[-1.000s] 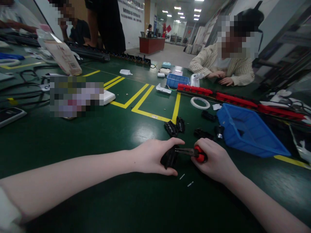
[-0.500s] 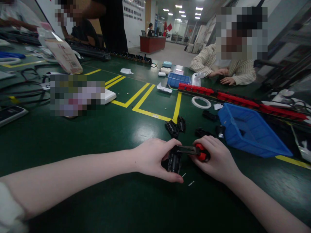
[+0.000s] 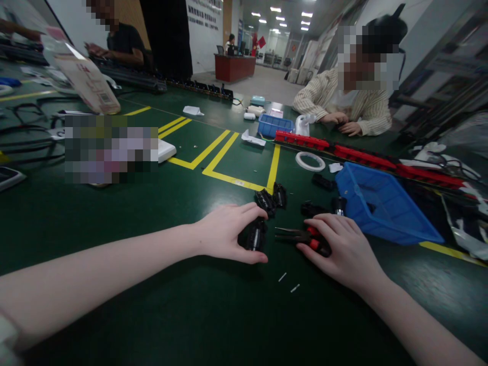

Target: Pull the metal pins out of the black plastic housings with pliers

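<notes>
My left hand is curled around a small black ribbed part, with the thumb below it and the fingers above. In my right hand are long-nose pliers with red and black handles. Their jaws are parted and point left, clear of the black part. Just beyond my left hand lie two similar black parts side by side. Two thin pale slivers rest on the green table below the pliers.
A blue tray stands to the right, black pieces beside it. Behind are a roll of tape, a long red strip and a small blue basket. Across the table sits a person in a striped sleeve.
The pliers' jaws have come away from the black part. My left hand has shifted left with that part, so a gap now separates it from the pliers.
</notes>
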`<action>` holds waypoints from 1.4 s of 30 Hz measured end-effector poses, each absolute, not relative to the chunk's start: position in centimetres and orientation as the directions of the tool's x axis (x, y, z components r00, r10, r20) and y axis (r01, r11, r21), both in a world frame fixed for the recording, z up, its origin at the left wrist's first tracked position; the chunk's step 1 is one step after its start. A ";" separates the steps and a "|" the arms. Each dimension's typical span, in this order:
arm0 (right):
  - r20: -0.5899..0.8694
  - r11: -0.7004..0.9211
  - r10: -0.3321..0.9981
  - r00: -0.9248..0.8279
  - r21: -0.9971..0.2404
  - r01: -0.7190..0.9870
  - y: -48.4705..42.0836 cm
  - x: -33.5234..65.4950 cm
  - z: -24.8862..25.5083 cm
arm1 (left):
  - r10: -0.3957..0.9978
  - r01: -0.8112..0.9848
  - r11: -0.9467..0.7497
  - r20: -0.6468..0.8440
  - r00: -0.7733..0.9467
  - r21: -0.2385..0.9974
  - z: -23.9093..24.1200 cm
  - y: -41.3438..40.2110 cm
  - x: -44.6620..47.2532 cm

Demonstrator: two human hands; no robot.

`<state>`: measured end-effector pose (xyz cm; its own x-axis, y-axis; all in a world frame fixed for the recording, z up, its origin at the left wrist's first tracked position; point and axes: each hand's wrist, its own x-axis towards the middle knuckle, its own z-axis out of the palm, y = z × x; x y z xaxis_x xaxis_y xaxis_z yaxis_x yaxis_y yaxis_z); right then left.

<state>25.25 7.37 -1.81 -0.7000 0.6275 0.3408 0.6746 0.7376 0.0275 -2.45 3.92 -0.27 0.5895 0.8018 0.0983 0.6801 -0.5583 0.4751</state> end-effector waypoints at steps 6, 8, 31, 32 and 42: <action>0.366 0.701 0.662 -0.654 0.009 0.713 6.9 28.4 -2.5 | 0.732 0.640 -0.659 0.141 0.667 0.395 -0.7 4.0 -2.4; 0.341 0.682 0.689 -0.639 -0.009 0.731 6.8 29.9 -3.0 | 0.708 0.618 -0.684 0.146 0.692 0.389 -0.9 4.0 -2.4; 0.581 0.454 0.683 -0.443 0.138 0.880 4.2 28.9 -2.4 | 0.645 0.555 -0.743 0.179 0.743 0.375 -0.8 4.1 -2.5; 0.610 0.441 0.674 -0.417 0.119 0.889 3.9 28.8 -2.5 | 0.646 0.557 -0.742 0.178 0.742 0.373 -0.9 4.1 -2.5; 0.592 0.306 0.804 -0.052 -0.336 0.891 1.1 27.7 -2.6 | 0.649 0.549 -0.739 0.192 0.736 0.391 -1.0 4.0 -2.5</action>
<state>27.69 1.12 -2.65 -0.0523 0.8039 0.5924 0.8907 0.3058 -0.3364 -2.51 3.97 -0.98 0.7361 0.6490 0.1924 0.5488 -0.7386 0.3915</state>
